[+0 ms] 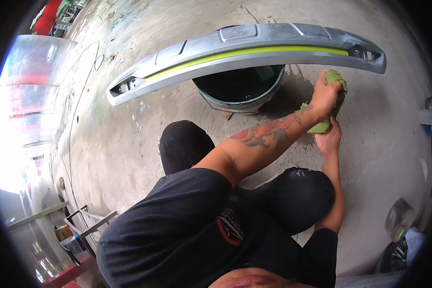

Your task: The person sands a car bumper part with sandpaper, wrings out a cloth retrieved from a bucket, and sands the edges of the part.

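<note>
A green cloth (337, 79) is bunched between my two hands, to the right of the bucket. My left hand (325, 96), its forearm reaching across from the left, is closed round the upper part of it. Just below, my right hand (329, 139) grips the lower end, its fingers partly hidden by the cloth. Ahead of me a long grey car bumper trim (269, 36) with a yellow-green strip lies across a round bucket (266, 98). Dark liquid shows inside the bucket. Neither hand touches the trim.
A metal frame (98, 222) stands at lower left, with a small container (76, 247) beside it. A thin cable (71, 139) runs along the concrete floor (379, 144) on the left. At lower right are a black wheel-like object (393, 257) and a clear plastic item (399, 216).
</note>
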